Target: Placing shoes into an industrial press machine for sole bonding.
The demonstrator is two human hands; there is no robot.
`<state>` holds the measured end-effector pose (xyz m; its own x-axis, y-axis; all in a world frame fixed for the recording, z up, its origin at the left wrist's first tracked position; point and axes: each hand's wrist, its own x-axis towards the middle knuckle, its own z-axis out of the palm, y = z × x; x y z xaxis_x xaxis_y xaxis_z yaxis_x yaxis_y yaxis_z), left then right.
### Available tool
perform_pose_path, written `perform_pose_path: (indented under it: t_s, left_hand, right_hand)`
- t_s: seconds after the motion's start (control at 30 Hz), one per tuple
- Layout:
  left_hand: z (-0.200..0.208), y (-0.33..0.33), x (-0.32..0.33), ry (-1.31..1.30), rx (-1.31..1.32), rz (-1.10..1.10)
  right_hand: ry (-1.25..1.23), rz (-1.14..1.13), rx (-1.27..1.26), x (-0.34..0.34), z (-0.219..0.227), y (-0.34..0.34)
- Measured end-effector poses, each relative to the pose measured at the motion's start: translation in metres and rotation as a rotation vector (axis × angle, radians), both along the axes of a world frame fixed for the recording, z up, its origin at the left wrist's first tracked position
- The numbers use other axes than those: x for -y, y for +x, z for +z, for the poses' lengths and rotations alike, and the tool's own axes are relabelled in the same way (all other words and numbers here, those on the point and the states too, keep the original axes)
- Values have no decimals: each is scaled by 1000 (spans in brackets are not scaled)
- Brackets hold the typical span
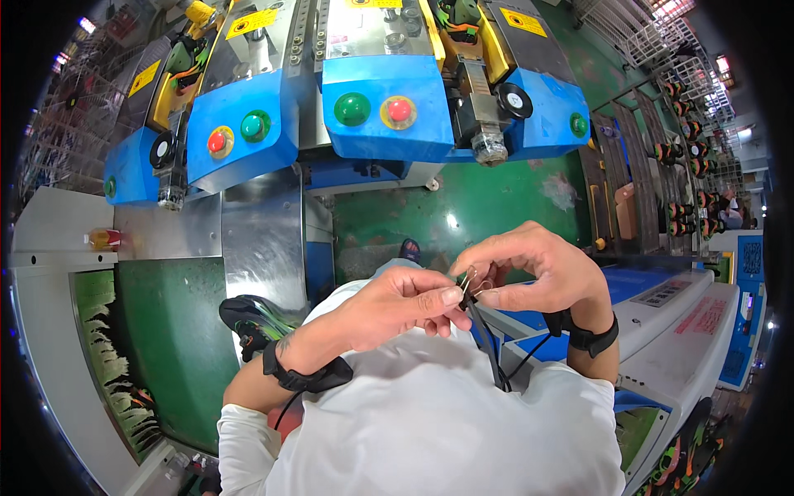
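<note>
In front of my chest both hands meet at a thin, pale, looped strand [469, 279], which may be wire or cord. My left hand [401, 304] comes from the left with thumb and fingers pinched together at the strand. From the right, the curled fingers and thumb of my right hand [533, 269] close on the strand's other side. A small dark piece sits between the fingertips, mostly hidden. Black cables [486, 337] run from just below the fingers down over my white shirt. Each wrist wears a black strap.
Ahead stands a machine with blue housings [385, 136], green and red buttons and metal tops. A shoe [256, 322] with green streaks lies at my left near a metal plate [263, 240]. White-and-blue equipment [662, 306] is at my right, and racks with shoes [682, 157] stand beyond.
</note>
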<state>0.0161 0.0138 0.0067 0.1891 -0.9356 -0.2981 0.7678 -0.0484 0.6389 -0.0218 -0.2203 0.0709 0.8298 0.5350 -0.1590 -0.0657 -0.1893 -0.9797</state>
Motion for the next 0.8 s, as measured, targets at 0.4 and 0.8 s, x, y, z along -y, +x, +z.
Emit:
perform_pose_path:
  t_s: [0.4, 0.8]
  left_hand:
    - [-17, 4, 11, 98, -310, 126]
    - [-30, 11, 13, 148, -313, 149]
  right_hand:
    - [78, -669, 108, 76, 27, 72]
    - [-732, -136, 149, 56, 96, 76]
